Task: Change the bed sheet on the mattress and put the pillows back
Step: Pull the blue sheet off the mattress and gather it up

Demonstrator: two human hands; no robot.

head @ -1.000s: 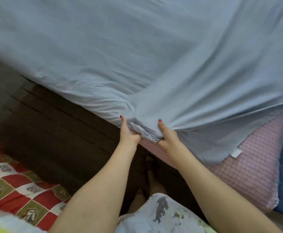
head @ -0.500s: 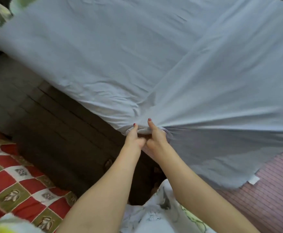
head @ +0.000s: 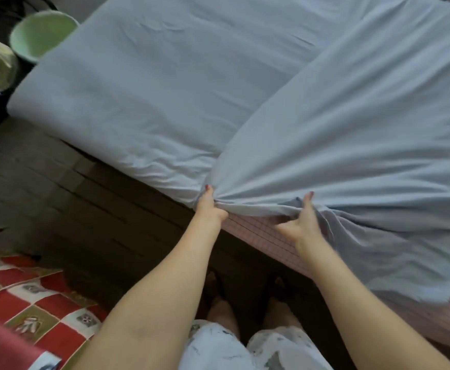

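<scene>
A pale blue bed sheet [head: 312, 124] lies over the mattress, smooth at the left and bunched into folds along the near edge. My left hand [head: 209, 206] grips a gathered part of the sheet's edge at the mattress side. My right hand [head: 302, 222] is a little to the right, thumb up on the sheet's edge, fingers spread beneath it. Between my hands the pink checked mattress cover [head: 253, 231] shows. At the lower right a loose corner of the sheet hangs over the mattress side. No pillows are in sight.
A dark wooden bed frame [head: 90, 209] runs under the mattress at the left. A red and white patterned cloth [head: 29, 311] lies on the floor at lower left. A green basin [head: 41, 33] stands at the top left. My feet are below, close to the bed.
My hands were together on the sheet's edge and have moved apart, the right hand going rightward. The pink mattress cover now shows between them. The view has tilted to show more of the bed.
</scene>
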